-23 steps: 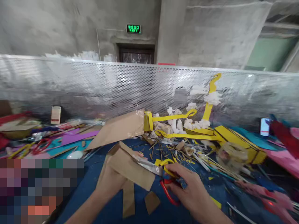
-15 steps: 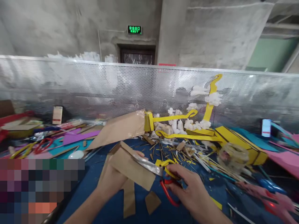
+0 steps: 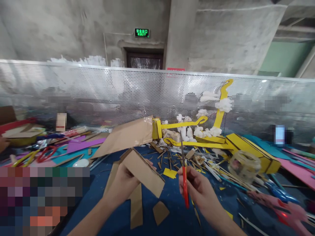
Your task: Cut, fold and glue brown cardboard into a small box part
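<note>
My left hand [image 3: 125, 180] is closed on a folded piece of brown cardboard [image 3: 144, 172], whose flap slants down to the right. In my right hand [image 3: 197, 186] is a pair of scissors [image 3: 184, 178] with a red handle, seen edge-on, the blades pointing up and away from the cardboard. Below the held cardboard, a cardboard strip [image 3: 136, 208] and a small cut scrap [image 3: 160, 213] lie on the blue table [image 3: 95, 203]. Just left of the scissors lies a small yellow piece [image 3: 170, 173].
A large cardboard sheet [image 3: 128, 132] leans behind my hands beside yellow cut shapes [image 3: 182, 124] with white fluff [image 3: 188, 132]. To the right are a tape roll [image 3: 244, 166], a yellow box form [image 3: 253, 152] and a pink glue gun [image 3: 283, 206]. A perforated metal panel [image 3: 147, 91] stands behind.
The scissors have come away from the cardboard and turned upright in my right hand. My left hand has tilted the cardboard flap slightly.
</note>
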A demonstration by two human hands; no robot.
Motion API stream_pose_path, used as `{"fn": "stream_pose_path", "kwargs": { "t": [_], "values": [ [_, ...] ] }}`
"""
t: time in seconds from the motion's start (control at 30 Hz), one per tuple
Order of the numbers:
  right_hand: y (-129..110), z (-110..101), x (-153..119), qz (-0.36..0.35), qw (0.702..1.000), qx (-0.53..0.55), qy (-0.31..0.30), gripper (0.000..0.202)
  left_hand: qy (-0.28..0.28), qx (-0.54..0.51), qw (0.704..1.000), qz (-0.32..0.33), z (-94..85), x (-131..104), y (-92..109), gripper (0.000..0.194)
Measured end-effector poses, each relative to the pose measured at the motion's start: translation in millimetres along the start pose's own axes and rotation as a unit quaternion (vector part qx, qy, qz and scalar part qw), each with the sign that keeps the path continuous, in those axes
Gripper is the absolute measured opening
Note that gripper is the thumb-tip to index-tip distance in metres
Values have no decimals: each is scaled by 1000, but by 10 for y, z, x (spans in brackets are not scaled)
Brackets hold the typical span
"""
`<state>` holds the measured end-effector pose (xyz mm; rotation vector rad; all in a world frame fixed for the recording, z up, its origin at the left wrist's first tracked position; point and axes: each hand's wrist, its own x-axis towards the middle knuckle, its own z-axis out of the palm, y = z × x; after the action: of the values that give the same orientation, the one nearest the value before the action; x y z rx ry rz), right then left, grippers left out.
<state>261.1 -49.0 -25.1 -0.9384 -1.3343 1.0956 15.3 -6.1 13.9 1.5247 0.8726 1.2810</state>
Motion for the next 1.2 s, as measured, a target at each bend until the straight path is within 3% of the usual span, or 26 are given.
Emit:
{"fn": "stream_pose_path", "kwargs": {
  "t": [0.13, 0.27, 0.37, 0.47, 0.6, 0.7, 0.77, 0.83, 1.0, 1.2],
  "values": [
    [-33, 14, 12, 72, 977, 203, 13, 39, 0, 41, 998, -37, 48, 34, 32, 31],
    [-92, 51, -35, 105, 957, 269, -13, 45, -4, 33, 998, -59, 51, 14, 21, 31],
    [-90, 89, -46, 107, 967, 233, 3, 45, -37, -51, 986, -153, 105, -66, 29, 34],
    [-14, 122, -9, 113, 980, 162, 37, 45, -142, -193, 939, -246, 223, -175, 45, 27],
    [113, 139, 32, 94, 987, 133, 13, 48, -214, -273, 897, -276, 330, -254, 55, 13],
    [146, 134, 17, 106, 983, 152, -13, 51, -266, -304, 878, -258, 299, -258, 72, 13],
    [138, 133, 4, 111, 981, 158, -21, 46, -268, -320, 878, -236, 249, -253, 90, 14],
    [114, 141, 0, 104, 983, 148, -29, 38, -236, -326, 886, -232, 199, -248, 104, 14],
    [29, 182, 20, 47, 996, 32, -70, 31, -181, -309, 886, -295, 159, -244, 86, 12],
    [33, 178, 26, -7, 993, -101, -65, 22, -239, -287, 878, -300, 313, -273, 36, 14]
  ]
}}
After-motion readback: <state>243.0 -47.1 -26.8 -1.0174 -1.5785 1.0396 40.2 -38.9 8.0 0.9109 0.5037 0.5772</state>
